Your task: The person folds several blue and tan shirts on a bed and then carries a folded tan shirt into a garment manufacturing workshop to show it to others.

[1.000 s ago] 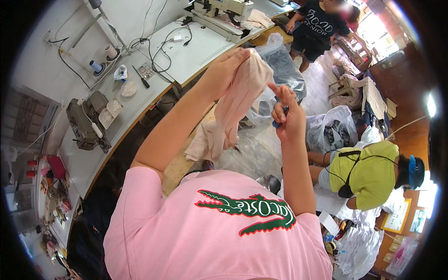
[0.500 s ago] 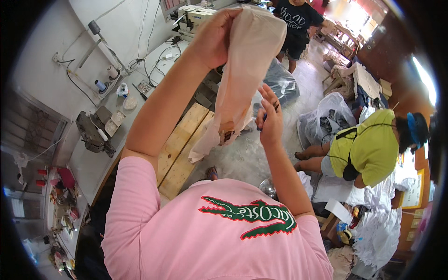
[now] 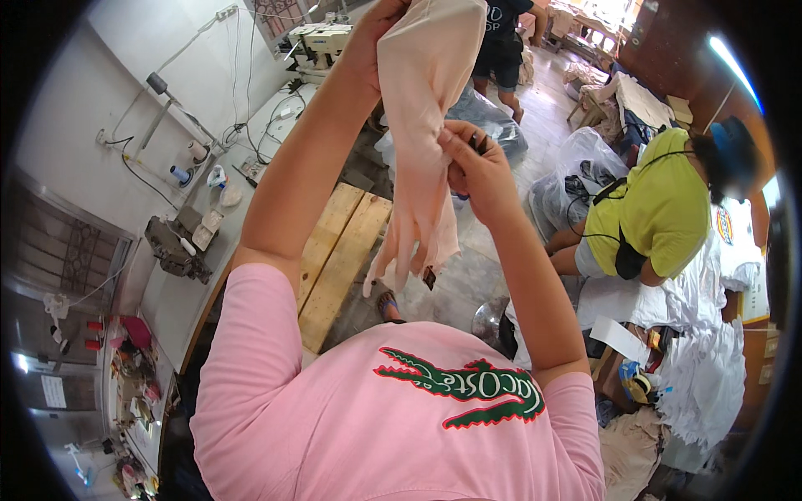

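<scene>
A thin, pale peach cloth garment (image 3: pixel 418 142) hangs in loose folds in front of me, its ragged-looking lower end showing a small dark patch, perhaps a label. My left hand (image 3: pixel 372 46) is raised high and closed around its upper left edge; its fingers are partly hidden at the top of the picture. At mid-height my right hand (image 3: pixel 483 171) pinches the garment's right edge between thumb and finger. A small dark thing, too small to name, shows between the fingers of that hand.
A wooden slatted bench (image 3: pixel 342 250) stands below the cloth. On the left runs a white worktable (image 3: pixel 171 284) with a sewing machine (image 3: pixel 317 42) at its far end. To the right, a person in a yellow shirt (image 3: pixel 660 209) bends over white cloth, beside a clear plastic bag (image 3: pixel 576 171).
My right hand has gone from open and apart to pinching the garment's right edge. The garment now hangs straighter, and my left hand has moved slightly up. The view has shifted a little.
</scene>
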A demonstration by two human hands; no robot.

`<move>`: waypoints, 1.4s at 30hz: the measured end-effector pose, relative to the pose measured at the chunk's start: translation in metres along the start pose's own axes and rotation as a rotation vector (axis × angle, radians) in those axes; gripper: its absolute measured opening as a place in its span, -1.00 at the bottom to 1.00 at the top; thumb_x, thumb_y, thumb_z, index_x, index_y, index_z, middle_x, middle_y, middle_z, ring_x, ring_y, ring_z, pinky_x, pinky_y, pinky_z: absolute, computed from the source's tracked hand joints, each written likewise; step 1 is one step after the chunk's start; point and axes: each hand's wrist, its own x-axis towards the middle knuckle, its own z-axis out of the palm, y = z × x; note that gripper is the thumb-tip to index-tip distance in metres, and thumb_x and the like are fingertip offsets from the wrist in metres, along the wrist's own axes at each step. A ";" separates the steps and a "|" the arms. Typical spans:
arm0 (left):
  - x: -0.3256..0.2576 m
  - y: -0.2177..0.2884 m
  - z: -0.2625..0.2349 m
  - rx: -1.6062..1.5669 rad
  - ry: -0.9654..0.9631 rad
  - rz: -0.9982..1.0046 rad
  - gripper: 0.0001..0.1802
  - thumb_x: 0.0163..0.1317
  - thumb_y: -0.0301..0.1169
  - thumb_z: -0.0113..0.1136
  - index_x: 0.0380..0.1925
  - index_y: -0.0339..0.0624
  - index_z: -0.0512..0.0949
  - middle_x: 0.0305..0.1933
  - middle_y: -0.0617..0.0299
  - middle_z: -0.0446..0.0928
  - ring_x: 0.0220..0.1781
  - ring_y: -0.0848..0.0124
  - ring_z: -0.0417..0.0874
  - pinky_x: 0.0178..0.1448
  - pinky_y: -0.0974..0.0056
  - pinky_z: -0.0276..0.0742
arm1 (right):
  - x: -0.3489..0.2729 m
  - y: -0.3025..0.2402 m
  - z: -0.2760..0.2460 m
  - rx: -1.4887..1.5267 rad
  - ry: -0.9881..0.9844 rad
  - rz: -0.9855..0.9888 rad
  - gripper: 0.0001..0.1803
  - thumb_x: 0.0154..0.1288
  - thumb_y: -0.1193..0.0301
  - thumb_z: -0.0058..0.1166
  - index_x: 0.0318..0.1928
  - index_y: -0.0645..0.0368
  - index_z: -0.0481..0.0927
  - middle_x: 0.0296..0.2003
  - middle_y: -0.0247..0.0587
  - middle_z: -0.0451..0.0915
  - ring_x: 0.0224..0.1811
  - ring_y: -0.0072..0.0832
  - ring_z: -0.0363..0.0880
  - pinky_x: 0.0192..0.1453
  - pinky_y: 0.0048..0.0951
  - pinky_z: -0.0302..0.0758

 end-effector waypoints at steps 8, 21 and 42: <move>0.008 -0.026 0.035 0.265 0.024 0.117 -0.62 0.51 -0.18 0.00 0.00 -0.26 0.62 -0.13 0.09 0.72 -0.14 0.27 0.77 -0.03 0.14 0.73 | -0.038 -0.037 -0.042 0.005 0.114 -0.159 -0.76 0.47 0.25 0.22 -0.12 0.18 0.68 -0.69 -0.57 0.34 -0.73 -0.77 0.09 -0.61 -0.58 0.01; -0.064 -0.044 0.087 -0.236 -0.278 0.101 -0.58 0.53 -0.31 -0.09 0.21 -0.36 0.50 0.26 -0.04 0.57 0.32 0.16 0.58 0.47 0.02 0.41 | -0.137 0.145 -0.125 -0.770 0.154 0.165 -0.60 0.25 0.35 0.38 0.07 0.21 0.66 -0.12 -0.16 0.75 -0.11 -0.45 0.69 -0.04 -0.32 0.56; -0.136 -0.045 -0.057 0.690 0.395 -0.265 -0.68 0.37 -0.56 0.08 0.11 -0.23 0.52 -0.03 0.35 0.59 -0.01 0.59 0.57 0.13 0.44 0.48 | -0.353 0.191 -0.153 -0.275 0.593 0.698 -0.61 0.43 0.19 0.17 0.05 0.25 0.63 -0.21 -0.38 0.63 -0.26 -0.69 0.51 -0.21 -0.59 0.44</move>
